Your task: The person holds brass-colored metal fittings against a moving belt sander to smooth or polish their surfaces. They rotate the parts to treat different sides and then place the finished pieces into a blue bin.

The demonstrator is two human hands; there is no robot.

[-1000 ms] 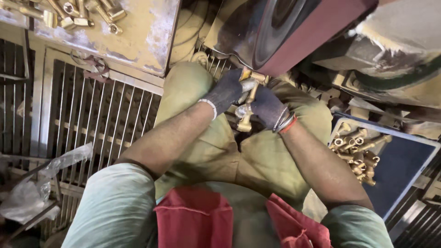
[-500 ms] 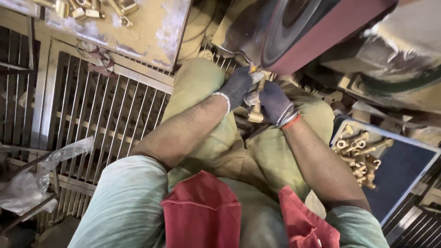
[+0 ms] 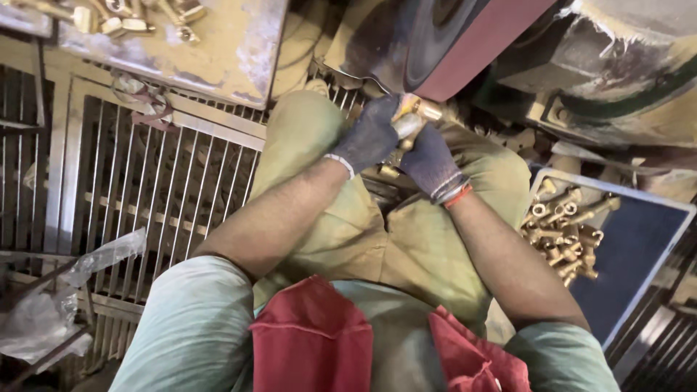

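Nearest me, a red cloth (image 3: 312, 341) lies over my lap, above olive trousers. My left hand (image 3: 370, 134) and right hand (image 3: 430, 161), both in dark knit gloves, are closed together around a brass fitting (image 3: 414, 120), which I hold between my knees, up against the lower edge of the dark grinding wheel (image 3: 435, 36). To my left, a metal floor grate (image 3: 145, 181) runs to the frame's edge, with a crumpled clear plastic bag (image 3: 51, 305) at its near corner. To my right, a blue tray (image 3: 632, 247) holds a heap of brass fittings (image 3: 563, 232) against its left edge; its right half is bare. Farthest, the worn desk (image 3: 225, 51) carries more brass parts (image 3: 138, 18) along its far edge.
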